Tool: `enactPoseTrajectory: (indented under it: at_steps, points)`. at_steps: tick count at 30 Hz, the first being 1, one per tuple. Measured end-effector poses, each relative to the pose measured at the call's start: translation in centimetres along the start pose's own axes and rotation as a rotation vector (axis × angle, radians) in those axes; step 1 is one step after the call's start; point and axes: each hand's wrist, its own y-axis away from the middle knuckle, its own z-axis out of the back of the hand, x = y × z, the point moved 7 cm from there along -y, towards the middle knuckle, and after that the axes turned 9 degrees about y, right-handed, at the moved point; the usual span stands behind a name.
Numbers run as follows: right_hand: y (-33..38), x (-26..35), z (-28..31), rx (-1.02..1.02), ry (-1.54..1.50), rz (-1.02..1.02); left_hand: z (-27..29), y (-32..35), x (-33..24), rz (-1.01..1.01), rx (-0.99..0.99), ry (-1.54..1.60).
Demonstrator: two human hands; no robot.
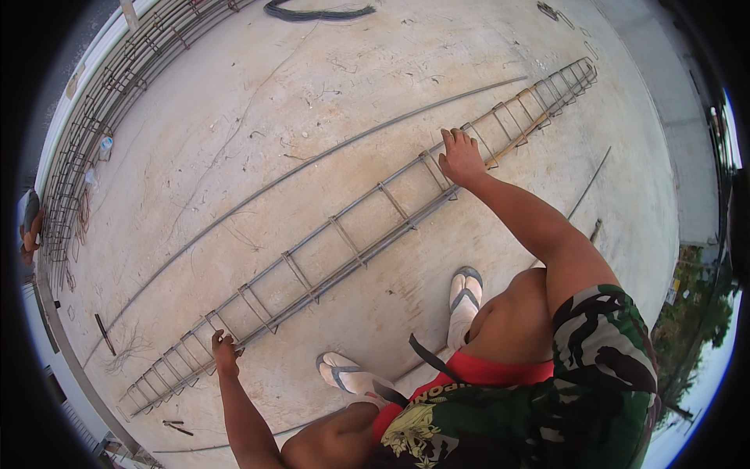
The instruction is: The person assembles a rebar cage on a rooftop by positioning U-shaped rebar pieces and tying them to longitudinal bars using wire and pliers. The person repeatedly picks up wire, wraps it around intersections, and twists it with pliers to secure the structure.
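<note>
A long rebar cage (pixel 332 270) of steel rods tied with square stirrups lies diagonally across the concrete floor in front of me. Its near end is at the lower left, its far end at the upper right. My right hand (pixel 462 159), arm stretched out, is on the cage beyond its middle, fingers curled over the rods. Lower left, my left hand (pixel 226 353) closes at the cage's near-side rod, close to a stirrup. The undersides of both grips are hidden. My sandalled feet (pixel 465 293) stand on the cage's near side.
A long loose rod (pixel 312 160) runs beyond the cage. More rebar cages (pixel 94 117) are stacked along the left edge, where part of another person (pixel 31 227) shows. A black wire coil (pixel 316 13) lies far off. A thin rod (pixel 591 181) lies right; a small dark tool (pixel 178 427) lies lower left.
</note>
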Motion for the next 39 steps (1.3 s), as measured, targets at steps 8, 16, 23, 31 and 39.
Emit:
enactPoseTrajectory:
  at_steps: [8, 16, 23, 31, 39]
  points:
    - [3.1, -0.9, -6.9, 0.629, -1.002, -0.257, 1.2, -1.8, 3.9, 0.015, 0.068, 0.105]
    - [1.8, 1.6, -4.4, 0.514, -0.724, -0.107, 2.2, 0.0, 2.5, -0.038, -0.023, -0.024]
    - [2.9, -0.1, -4.9, 0.592, -0.771, -0.164, 0.4, 1.2, -1.8, -0.18, -0.155, -0.145]
    - [5.8, 0.5, -7.6, 0.705, -0.696, -0.161, 2.1, 2.7, 4.1, -0.057, -0.104, -0.117]
    - [5.4, -0.4, -6.9, 0.856, -0.762, -0.23, 0.5, -0.2, 1.2, -0.045, -0.008, -0.079]
